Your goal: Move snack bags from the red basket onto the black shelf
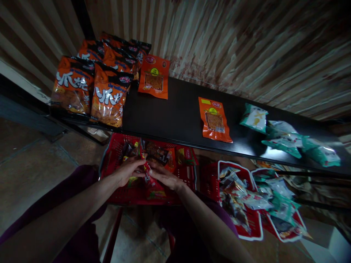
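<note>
Both hands are over a red plastic basket (pixel 109 153) in front of the shelf. My left hand (pixel 128 170) is closed on the upper left side of a narrow red snack packet (pixel 147 174). My right hand (pixel 164 176) grips the same packet from the right, with its fingers against the edge. The packet is tilted and seen nearly edge-on, so its front does not show. Around it in the basket lie a dark brown packet (pixel 156 153), an orange packet (pixel 170 160) and a red and green packet (pixel 186 155).
A black shelf (pixel 175 109) runs across. Orange and black snack bags (pixel 108 96) stand at its left end. Two flat orange packets, one upper (pixel 154 76) and one lower (pixel 215 119), lie mid-shelf; green-white bags (pixel 283 137) lie right. Red baskets (pixel 256 223) of snacks stand below right.
</note>
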The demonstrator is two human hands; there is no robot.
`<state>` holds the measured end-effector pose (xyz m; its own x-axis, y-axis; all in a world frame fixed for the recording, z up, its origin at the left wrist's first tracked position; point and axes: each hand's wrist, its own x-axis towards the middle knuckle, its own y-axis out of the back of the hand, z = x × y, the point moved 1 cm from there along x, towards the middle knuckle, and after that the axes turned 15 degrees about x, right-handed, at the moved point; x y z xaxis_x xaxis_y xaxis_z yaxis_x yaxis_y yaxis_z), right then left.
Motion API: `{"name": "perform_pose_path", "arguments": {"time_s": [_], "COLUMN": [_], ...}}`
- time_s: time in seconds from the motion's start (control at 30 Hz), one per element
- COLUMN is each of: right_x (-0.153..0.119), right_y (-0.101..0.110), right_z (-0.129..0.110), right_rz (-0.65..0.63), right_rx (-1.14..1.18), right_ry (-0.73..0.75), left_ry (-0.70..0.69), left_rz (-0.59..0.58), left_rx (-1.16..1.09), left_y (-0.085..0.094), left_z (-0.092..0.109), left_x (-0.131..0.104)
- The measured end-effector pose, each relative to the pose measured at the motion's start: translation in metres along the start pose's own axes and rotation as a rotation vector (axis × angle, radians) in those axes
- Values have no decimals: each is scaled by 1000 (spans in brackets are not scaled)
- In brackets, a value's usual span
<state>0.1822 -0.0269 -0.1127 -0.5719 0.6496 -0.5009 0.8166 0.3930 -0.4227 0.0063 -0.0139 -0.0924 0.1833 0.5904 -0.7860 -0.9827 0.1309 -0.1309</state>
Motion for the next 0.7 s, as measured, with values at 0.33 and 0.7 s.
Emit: {"name": "perform_pose_path", "arguments": {"time_s": [0.33, 0.7], "right_x": [4, 8], "right_y": [6, 6], "right_z": [9, 8], "right_rz": [257, 391], "right_rx": [301, 427], "right_ry": [-165, -198], "left_ry": [-50, -79], "left_rz": [-43, 80], "left_rx": [1, 55], "left_y": [0, 12], "left_z": [4, 2], "left_x": [-3, 5]}}
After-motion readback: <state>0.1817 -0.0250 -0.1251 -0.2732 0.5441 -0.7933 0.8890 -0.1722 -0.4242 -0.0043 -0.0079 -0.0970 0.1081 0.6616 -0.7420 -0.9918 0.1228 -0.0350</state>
